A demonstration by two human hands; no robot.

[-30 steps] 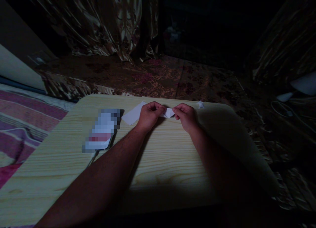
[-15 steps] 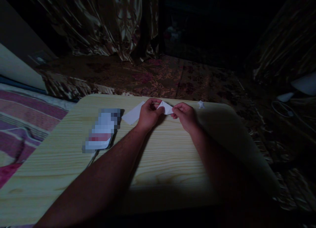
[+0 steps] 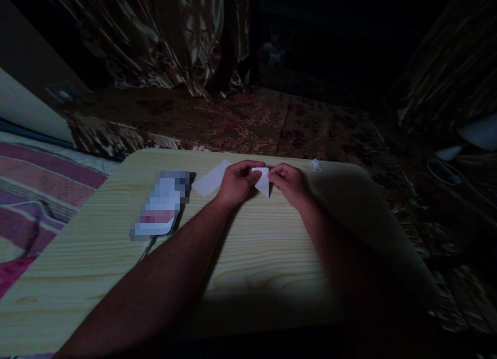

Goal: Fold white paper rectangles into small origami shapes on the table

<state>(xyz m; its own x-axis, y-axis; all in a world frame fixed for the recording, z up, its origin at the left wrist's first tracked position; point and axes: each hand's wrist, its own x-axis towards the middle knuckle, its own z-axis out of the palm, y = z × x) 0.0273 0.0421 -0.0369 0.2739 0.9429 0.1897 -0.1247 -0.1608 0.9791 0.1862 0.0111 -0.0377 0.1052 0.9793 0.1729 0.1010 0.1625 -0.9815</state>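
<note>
A small piece of folded white paper (image 3: 264,183) is held between my two hands above the far part of the wooden table. My left hand (image 3: 237,183) pinches its left side, the thumb lying on top. At the paper's right edge, the fingertips of my right hand (image 3: 289,178) are closed on it. One pointed corner of the paper hangs down toward me. A flat white sheet (image 3: 210,180) lies left of my left hand, partly covered by it. To the right of my right hand sits a small folded white paper shape (image 3: 316,164).
A phone-like device (image 3: 161,203), blurred out, lies on the left of the table (image 3: 264,255) with a cable at its near end. Striped bedding (image 3: 42,177) borders the table's left side. Beyond the far edge are patterned cloth (image 3: 233,118) and curtains (image 3: 194,38).
The folded paper has turned, so a point now faces down toward me. My right fingertips have shifted slightly up and left along its edge.
</note>
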